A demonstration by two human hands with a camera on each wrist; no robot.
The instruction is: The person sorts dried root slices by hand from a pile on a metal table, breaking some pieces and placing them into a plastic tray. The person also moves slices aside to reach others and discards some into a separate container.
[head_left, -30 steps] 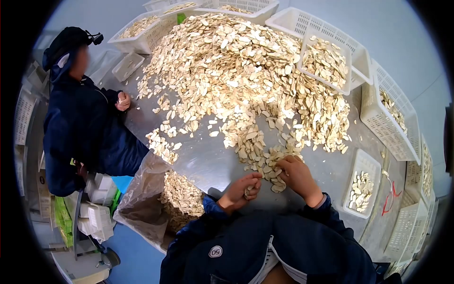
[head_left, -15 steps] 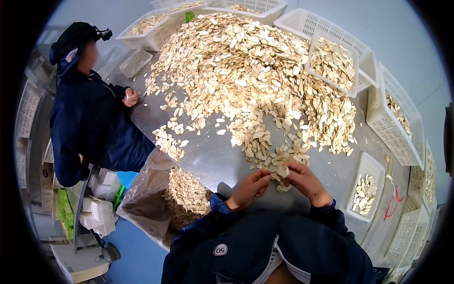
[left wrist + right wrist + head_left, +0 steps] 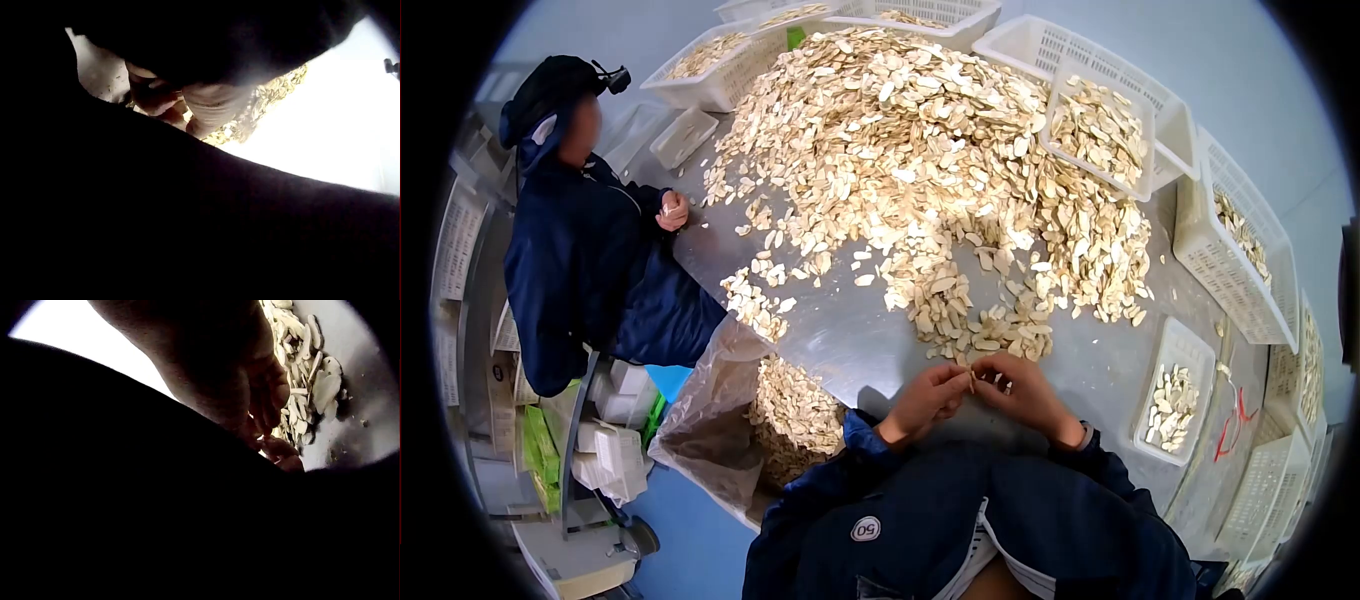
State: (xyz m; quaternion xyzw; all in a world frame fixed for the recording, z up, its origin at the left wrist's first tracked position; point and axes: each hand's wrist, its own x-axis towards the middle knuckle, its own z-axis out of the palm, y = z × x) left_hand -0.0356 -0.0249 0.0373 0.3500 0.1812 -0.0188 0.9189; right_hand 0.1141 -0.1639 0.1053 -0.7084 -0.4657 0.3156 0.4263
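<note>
Both hands meet over the near side of the metal table point(image 3: 840, 335), fingertips close together. Between them, a small pale dried slice point(image 3: 973, 380) is pinched edge-on, mostly hidden by the fingers. My left hand point(image 3: 925, 405) holds it from the left with its fingers curled; my right hand point(image 3: 1025, 395) pinches it from the right with finger and thumb. Just beyond the fingertips lies a tongue of similar slices point(image 3: 1010, 330), running down from the large heap point(image 3: 880, 130). Dark sleeves block most of both wrist views, where parts of the hands show.
A small white tray point(image 3: 1192, 348) with some slices stands at right, near red cord point(image 3: 1232, 430). White baskets point(image 3: 1235, 250) line the back and right edges. At lower left, a plastic-lined container point(image 3: 710, 420) holds slices. Another person point(image 3: 590, 240) is at the table's left side.
The right hand has come from the slices toward me, bringing a slice up to the left hand. The left hand has shifted right to meet it, and both now pinch the slice.
</note>
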